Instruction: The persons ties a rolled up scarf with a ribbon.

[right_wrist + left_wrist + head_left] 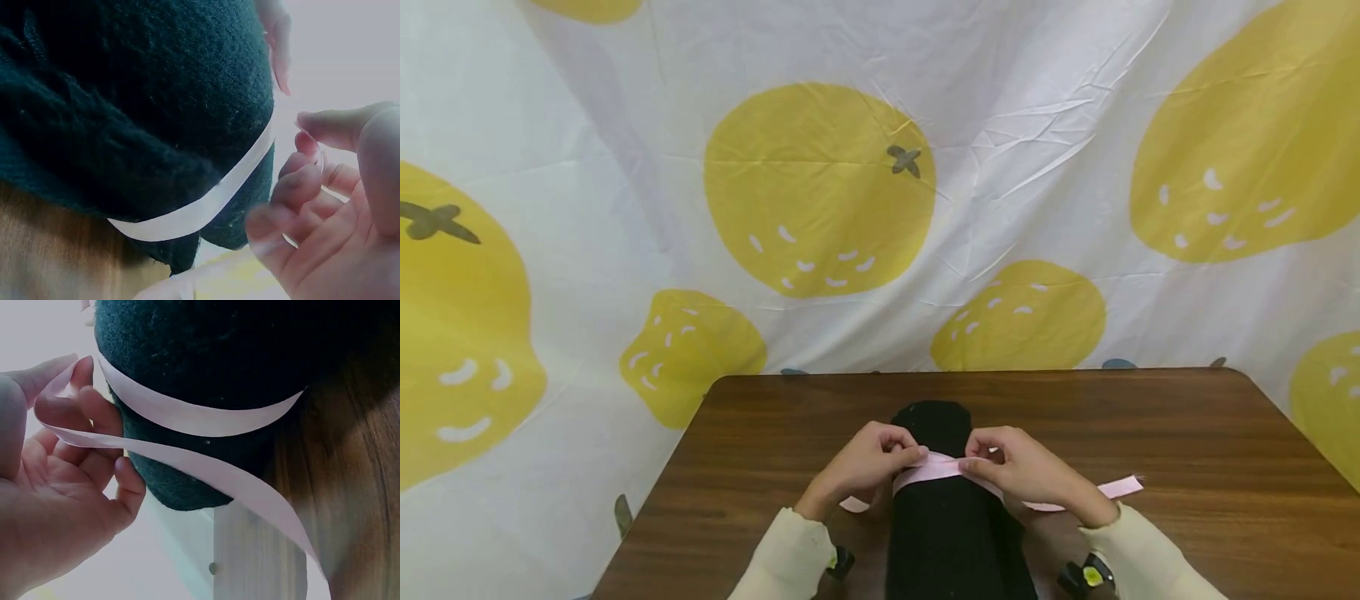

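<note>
A long black fuzzy cloth bundle (pixel 946 533) lies lengthwise on the table, its rounded far end pointing at the wall. Round it, near that end, runs a pale pink ribbon (pixel 932 472), crossed on top. My left hand (pixel 874 461) pinches the ribbon between thumb and index finger at the left of the crossing; in the left wrist view its loose tail (pixel 250 494) loops over the fingers and hangs down. On the other side my right hand (pixel 1021 464) pinches the other length, whose tail (pixel 1120 487) sticks out past the wrist to the right.
The brown wooden table (pixel 1150 425) has rounded far corners. Behind it hangs a white curtain (pixel 1037 150) printed with yellow fruit. Dark wrist devices (pixel 1086 575) sit by the cream sleeves (pixel 1150 550).
</note>
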`<state>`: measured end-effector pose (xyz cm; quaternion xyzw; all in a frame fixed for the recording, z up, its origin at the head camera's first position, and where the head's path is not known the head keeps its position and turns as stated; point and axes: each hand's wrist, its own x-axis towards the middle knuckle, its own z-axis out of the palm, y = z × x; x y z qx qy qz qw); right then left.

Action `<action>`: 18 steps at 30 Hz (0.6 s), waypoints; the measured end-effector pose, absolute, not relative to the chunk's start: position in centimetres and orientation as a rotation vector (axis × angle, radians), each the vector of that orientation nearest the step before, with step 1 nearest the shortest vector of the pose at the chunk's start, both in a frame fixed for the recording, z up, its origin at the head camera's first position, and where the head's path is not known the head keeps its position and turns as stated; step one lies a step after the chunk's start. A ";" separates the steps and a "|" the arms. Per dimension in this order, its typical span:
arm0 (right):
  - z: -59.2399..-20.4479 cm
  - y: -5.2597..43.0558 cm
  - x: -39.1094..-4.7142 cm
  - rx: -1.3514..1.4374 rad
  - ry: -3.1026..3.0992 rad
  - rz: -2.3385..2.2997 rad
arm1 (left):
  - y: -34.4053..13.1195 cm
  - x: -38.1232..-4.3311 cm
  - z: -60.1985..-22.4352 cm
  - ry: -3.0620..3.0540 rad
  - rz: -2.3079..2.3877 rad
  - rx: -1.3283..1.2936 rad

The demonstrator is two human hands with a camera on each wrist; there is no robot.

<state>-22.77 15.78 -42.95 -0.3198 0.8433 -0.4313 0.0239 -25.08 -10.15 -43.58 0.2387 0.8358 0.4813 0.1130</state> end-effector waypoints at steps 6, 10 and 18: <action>-42.7 15.9 -22.5 -0.940 2.505 -1.404 | -10.3 -25.0 -43.8 2.449 1.454 0.673; -42.7 16.0 -22.6 -0.956 2.445 -1.405 | -10.5 -24.9 -43.9 2.391 1.484 0.616; -42.7 16.2 -22.6 -0.936 2.390 -1.388 | -10.9 -24.7 -44.2 2.398 1.471 0.579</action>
